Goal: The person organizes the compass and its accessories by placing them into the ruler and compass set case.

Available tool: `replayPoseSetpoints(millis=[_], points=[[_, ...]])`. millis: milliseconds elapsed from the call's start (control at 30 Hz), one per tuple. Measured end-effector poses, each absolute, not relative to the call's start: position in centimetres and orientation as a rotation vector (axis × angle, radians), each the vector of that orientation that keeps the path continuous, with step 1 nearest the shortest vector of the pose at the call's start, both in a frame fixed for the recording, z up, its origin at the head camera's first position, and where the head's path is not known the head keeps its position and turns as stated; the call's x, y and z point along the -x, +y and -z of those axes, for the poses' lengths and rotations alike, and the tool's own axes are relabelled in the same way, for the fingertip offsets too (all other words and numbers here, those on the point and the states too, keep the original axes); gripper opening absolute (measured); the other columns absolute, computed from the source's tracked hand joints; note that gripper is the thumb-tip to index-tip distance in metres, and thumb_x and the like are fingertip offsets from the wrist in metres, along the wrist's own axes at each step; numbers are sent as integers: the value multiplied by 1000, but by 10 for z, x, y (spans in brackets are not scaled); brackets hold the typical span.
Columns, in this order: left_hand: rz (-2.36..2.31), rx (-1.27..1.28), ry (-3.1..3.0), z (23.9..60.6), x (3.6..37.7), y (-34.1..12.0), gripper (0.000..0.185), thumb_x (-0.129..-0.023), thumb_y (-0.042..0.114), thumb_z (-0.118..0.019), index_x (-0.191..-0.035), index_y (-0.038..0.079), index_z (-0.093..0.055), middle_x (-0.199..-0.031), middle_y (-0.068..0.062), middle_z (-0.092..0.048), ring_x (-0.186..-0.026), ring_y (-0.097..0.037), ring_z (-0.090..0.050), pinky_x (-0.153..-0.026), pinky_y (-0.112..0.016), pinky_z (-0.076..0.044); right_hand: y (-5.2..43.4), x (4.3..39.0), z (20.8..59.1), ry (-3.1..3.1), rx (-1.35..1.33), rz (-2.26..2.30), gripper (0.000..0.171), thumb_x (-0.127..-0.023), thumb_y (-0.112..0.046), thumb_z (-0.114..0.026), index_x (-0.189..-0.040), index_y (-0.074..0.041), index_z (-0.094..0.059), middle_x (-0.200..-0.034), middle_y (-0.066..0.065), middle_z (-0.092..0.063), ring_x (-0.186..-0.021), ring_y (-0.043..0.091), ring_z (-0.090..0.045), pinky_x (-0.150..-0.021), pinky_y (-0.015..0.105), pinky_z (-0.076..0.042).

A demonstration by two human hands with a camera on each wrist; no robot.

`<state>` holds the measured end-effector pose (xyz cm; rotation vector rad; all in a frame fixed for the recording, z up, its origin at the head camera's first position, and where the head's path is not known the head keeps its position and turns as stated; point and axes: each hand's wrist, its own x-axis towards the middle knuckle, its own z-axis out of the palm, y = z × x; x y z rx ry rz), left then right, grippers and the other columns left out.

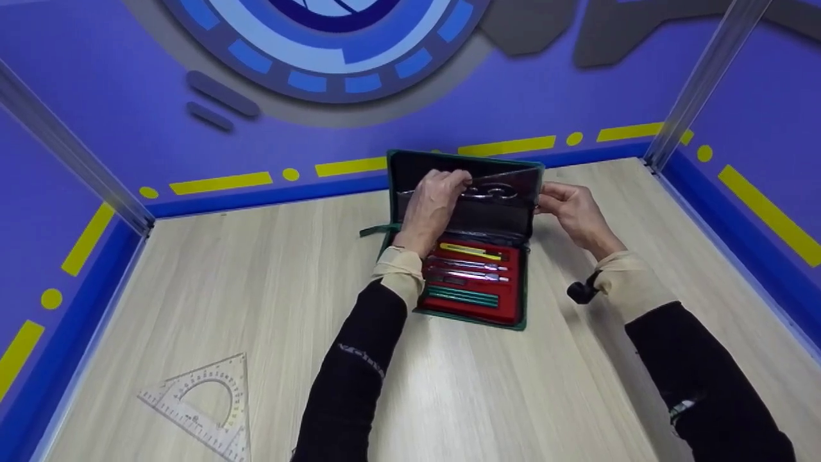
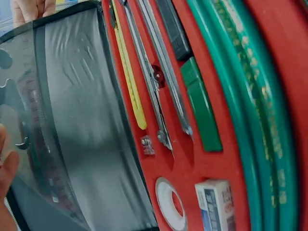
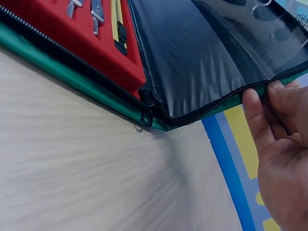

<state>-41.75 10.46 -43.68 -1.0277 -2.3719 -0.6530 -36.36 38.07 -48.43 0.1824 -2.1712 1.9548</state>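
Note:
A green zippered drawing-set case [image 1: 471,319] lies open, its lid [image 1: 487,224] raised at the back. My left hand [image 1: 431,208] is at the lid's inner pocket, its curled fingers at the edge of a clear plastic template [image 1: 503,179] with curved cutouts. The thumb's hold is partly hidden in the head view. At the lid's right edge, my right hand [image 1: 577,215] pinches the zippered border between thumb and fingers. The red tray [image 1: 513,308] carries a yellow cutter [image 1: 471,251], metal compasses [image 1: 471,276], green pencils [image 1: 462,296], and a small boxed eraser [image 2: 216,207].
A clear triangular set square [image 1: 238,410] with a protractor arc lies at the table's front left. A green strap [image 1: 378,229] sticks out left of the case. Behind the lid rises a purple-blue wall [image 1: 308,147]; a white tape roll [image 2: 166,207] sits in the tray.

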Motion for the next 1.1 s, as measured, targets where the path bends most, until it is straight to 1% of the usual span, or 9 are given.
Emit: replayPoseSetpoints(millis=[100, 200, 267, 400, 567, 733, 867, 1000, 1100], points=[[711, 1058, -2434, 434, 420, 101, 16, -105, 16, -60, -114, 16, -74, -110, 3, -76, -99, -17, -67, -89, -27, -52, 381, 363, 486, -2165, -216, -1961, 24, -101, -9, -67, -121, 3, -73, -104, 6, -78, -86, 18, -72, -82, 30, -58], [756, 1037, -2492, 431, 423, 97, 15, -104, 14, -62, -113, 15, -74, -110, 1, -76, -100, -16, -69, -88, -29, -53, 380, 364, 485, -2175, -219, -1953, 27, -101, -12, -68, -122, 5, -72, -107, 8, -77, -88, 18, -72, -83, 30, -57], [767, 1000, -2523, 431, 425, 94, 13, -103, 13, -64, -112, 15, -74, -109, 1, -76, -100, -16, -70, -88, -30, -54, 380, 364, 485, -2196, -207, -1928, 29, -101, -15, -69, -123, 4, -72, -109, 7, -77, -89, 18, -72, -84, 29, -57], [690, 943, -2577, 433, 425, 94, 14, -104, 12, -63, -113, 15, -73, -109, 0, -77, -101, -17, -71, -87, -32, -55, 379, 364, 484, -2219, -188, -1895, 30, -101, -17, -69, -123, 2, -73, -109, 7, -77, -91, 19, -71, -86, 32, -57], [601, 915, -2562, 433, 424, 96, 16, -105, 13, -61, -116, 14, -73, -110, -3, -76, -104, -21, -70, -91, -35, -55, 380, 364, 484, -2191, -177, -1924, 29, -102, -14, -68, -124, 3, -72, -110, 7, -77, -90, 19, -72, -86, 33, -57], [596, 904, -2482, 433, 425, 93, 17, -104, 13, -62, -117, 13, -73, -109, -4, -75, -103, -23, -69, -91, -35, -55, 380, 365, 483, -2183, -169, -1927, 28, -101, -12, -68, -124, 3, -72, -109, 6, -77, -90, 18, -72, -84, 29, -57], [627, 913, -2515, 432, 426, 91, 14, -103, 12, -64, -113, 14, -75, -108, -4, -73, -103, -22, -70, -89, -34, -55, 379, 365, 481, -2197, -157, -1913, 28, -101, -14, -68, -124, 2, -73, -109, 6, -77, -89, 18, -71, -85, 31, -57], [542, 860, -2605, 432, 427, 94, 13, -103, 17, -66, -109, 17, -77, -108, 0, -76, -98, -22, -72, -81, -37, -57, 378, 365, 482, -2201, -157, -1925, 28, -101, -14, -68, -124, 1, -73, -110, 6, -77, -89, 19, -72, -86, 32, -57], [412, 782, -2673, 432, 426, 100, 18, -105, 18, -61, -108, 21, -79, -107, 5, -77, -95, -20, -72, -77, -38, -57, 377, 365, 484, -2189, -163, -1929, 28, -101, -14, -68, -123, 2, -73, -109, 7, -77, -89, 19, -72, -85, 33, -57]])
